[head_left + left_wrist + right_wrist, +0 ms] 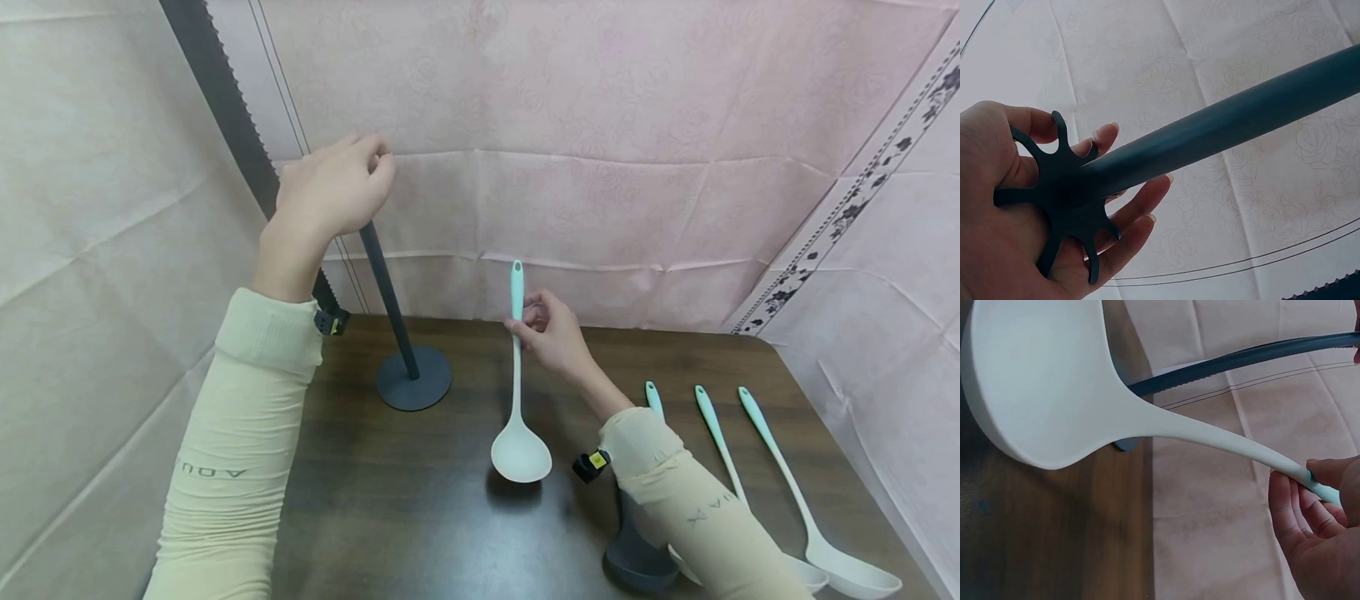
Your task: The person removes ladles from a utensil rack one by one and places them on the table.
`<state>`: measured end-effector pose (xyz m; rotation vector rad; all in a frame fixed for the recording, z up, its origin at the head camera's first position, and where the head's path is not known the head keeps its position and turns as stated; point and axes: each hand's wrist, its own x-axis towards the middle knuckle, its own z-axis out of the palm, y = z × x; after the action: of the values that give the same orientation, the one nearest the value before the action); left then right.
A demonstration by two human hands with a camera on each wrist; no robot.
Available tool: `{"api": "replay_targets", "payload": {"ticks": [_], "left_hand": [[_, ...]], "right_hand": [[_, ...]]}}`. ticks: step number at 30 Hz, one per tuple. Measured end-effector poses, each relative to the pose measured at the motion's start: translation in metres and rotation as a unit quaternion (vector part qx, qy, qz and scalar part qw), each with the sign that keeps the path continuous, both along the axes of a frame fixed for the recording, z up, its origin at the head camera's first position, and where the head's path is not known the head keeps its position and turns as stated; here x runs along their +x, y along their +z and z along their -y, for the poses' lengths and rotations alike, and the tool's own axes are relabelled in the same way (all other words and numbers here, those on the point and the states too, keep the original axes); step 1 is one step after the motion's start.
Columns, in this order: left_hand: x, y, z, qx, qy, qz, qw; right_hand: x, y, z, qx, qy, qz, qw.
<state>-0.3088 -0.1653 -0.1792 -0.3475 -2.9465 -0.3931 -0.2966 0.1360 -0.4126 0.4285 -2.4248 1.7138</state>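
Note:
A dark utensil stand (388, 292) rises from a round base near the table's back left. My left hand (333, 187) grips its top; in the left wrist view, the fingers curl around the crown of hooks (1072, 194), the palm behind it. Right of the stand, my right hand (553, 335) pinches a white ladle (521, 452) by its mint-green handle, between thumb and fingers. The ladle hangs upright, bowl down, just above the table, with a shadow beneath. Its deep bowl (1047, 381) fills the upper left of the right wrist view. No utensil is visible on the hooks.
On the wooden table (360, 517), a dark utensil (641, 560) lies partly under my right forearm. Farther right lie a long white ladle (813, 529) and another white utensil (723, 450), both with mint-green handles. Cloth-covered walls (600, 208) stand behind and at both sides.

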Motion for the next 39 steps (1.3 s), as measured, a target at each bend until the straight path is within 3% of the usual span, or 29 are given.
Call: {"api": "replay_targets", "payload": {"ticks": [18,28,39], "left_hand": [[0.000,-0.001,0.000,0.004,0.002,-0.002,1.0000],[-0.001,-0.002,-0.001,0.002,-0.003,-0.007,1.0000],[0.000,-0.001,-0.001,0.000,0.001,-0.005,1.0000]], "right_hand": [[0.014,-0.039,-0.027,0.042,-0.004,0.074,0.996],[0.022,-0.054,-0.042,0.073,0.002,0.136,0.988],[0.025,-0.071,-0.047,0.070,0.005,0.205,0.976]]}}
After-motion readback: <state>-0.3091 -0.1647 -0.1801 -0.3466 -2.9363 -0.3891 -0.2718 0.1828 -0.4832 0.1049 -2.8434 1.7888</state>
